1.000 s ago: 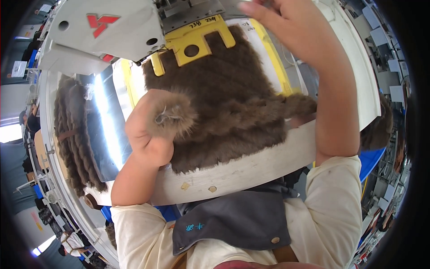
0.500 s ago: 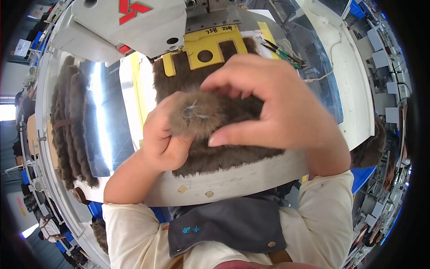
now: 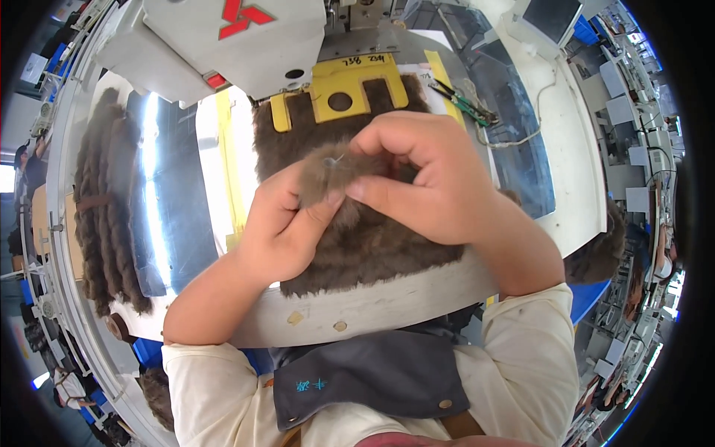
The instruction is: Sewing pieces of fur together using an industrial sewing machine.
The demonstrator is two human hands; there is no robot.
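Observation:
A small tuft-like piece of brown fur (image 3: 324, 179) with pale threads on its top is raised between my hands. My left hand (image 3: 283, 227) is closed round its left and lower side, thumb pressed on it. My right hand (image 3: 436, 175) pinches its right side between thumb and fingers. Below lies a large dark brown fur sheet (image 3: 372, 264) on the work table. A yellow template (image 3: 357, 71) with slots and a round hole rests over the sheet's far edge, next to the sewing machine (image 3: 223, 48).
Rolled brown fur strips (image 3: 112, 216), tied with a band, lie at the far left. Green-handled thread snips (image 3: 469, 104) and a pale cord (image 3: 521, 141) are at the right of the template. The table's curved front edge (image 3: 372, 305) is close to my body.
My right hand has closed in from the right and now grips the fur piece, where it was apart from it before. The view has shifted slightly.

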